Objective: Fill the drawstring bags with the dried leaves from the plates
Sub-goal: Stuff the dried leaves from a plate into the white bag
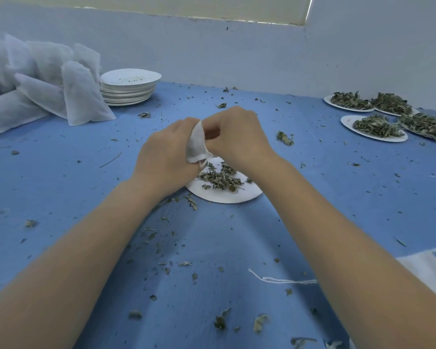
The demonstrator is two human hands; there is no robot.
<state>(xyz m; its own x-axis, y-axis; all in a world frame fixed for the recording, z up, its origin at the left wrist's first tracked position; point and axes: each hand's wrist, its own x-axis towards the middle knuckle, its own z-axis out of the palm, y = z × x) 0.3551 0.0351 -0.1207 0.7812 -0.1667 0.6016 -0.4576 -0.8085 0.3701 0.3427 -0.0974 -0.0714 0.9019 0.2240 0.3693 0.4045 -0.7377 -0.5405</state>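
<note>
Far left we've got filled bags (35,84) piled beside stacked empty plates (129,86); mid-table plate (224,192) about half cleared, four full plates (378,127) left at right. Left hand (164,154) pinches small bag (196,144) above that plate, right hand (234,134) curled at its mouth, wrists raised

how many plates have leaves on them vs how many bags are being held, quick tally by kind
White paper plates with dried green leaves: 5 fully in view, one under the hands and four at right
White mesh bag held in both hands: 1
Total: 6
</note>
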